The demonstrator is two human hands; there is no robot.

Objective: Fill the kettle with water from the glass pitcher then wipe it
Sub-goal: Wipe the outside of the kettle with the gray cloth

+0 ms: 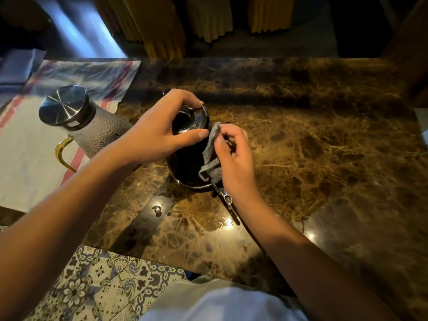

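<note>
Dark kettle (187, 163) standing on the brown marble counter (324, 140), mostly hidden under both hands; body too dark to show surface detail, spout hard to pick out. Left hand (159, 130) arched over the lid (192, 119), fingertips and thumb curled round its rim, gripping it. Right hand (234, 156) just right of the kettle, fingers curled round a grey cloth (210, 158), pressing it against the kettle's side; most fingertips folded out of sight. Metal handle (228, 200) poking out below the right wrist toward the near edge, partly covered by the forearm. Glass pitcher (92, 126) well left of the left hand, lidded, gold handle toward the viewer, standing on a striped cloth (30, 158); base hidden behind the left forearm. Crumpled plastic sheet (88, 75) beyond the pitcher. Wide bare marble to the right of the right hand, up to the far edge. Small wet glints on the counter between the forearms. Patterned floor tiles (97, 283) below the near edge.
</note>
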